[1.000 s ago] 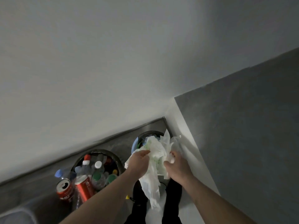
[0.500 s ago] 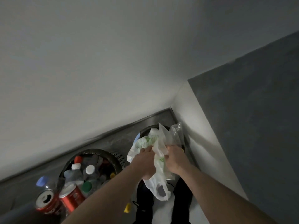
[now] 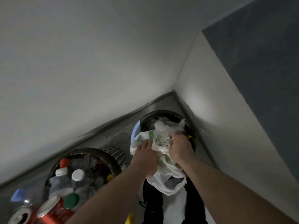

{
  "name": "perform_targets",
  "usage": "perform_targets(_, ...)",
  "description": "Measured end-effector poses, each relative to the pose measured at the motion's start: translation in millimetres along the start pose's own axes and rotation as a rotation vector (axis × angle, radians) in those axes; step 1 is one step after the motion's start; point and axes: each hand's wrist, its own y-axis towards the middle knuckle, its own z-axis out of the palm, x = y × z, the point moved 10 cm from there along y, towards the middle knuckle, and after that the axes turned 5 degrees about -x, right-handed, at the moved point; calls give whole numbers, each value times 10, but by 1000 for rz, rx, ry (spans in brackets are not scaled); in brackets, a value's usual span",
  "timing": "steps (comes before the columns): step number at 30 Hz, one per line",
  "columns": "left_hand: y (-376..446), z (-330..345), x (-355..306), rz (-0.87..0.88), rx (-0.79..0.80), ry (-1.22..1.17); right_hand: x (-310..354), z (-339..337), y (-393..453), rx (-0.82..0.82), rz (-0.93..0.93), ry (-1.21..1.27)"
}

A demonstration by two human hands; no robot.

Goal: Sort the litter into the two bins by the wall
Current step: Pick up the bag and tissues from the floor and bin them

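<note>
A crumpled wad of white plastic bags (image 3: 159,138) with green print lies over the mouth of the right bin (image 3: 163,112), a dark-lined bin in the corner. My left hand (image 3: 144,156) grips the wad's left side. My right hand (image 3: 182,147) grips its right side, over the bin's near edge. A loose bag handle (image 3: 168,183) hangs down below both hands. The left bin (image 3: 113,152), a mesh basket with a dark liner, is packed with plastic bottles (image 3: 77,177) and caps.
Red drink cans (image 3: 50,212) and a clear bottle with a blue cap (image 3: 18,195) sit at the lower left by the left bin. Two walls meet right behind the bins. My dark trouser legs (image 3: 152,206) stand below the hands, with a yellow object (image 3: 130,218) by them.
Both hands have pushed the bag wad lower, onto the right bin's mouth. The view has drawn closer to both bins.
</note>
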Motion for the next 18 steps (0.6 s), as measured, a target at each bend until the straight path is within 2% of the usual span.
perform_targets(7,-321,-445,-6,-72,-122,-139,255,-550,-477,-137,-61,59)
perform_targets(11,-560,-732,56,-100,-126,-207,303,-917,-673,-227,-107,84)
perform_targets(18,-857,-933,173,-157,-206,-391,201,-1114,-859,-256,-29,207)
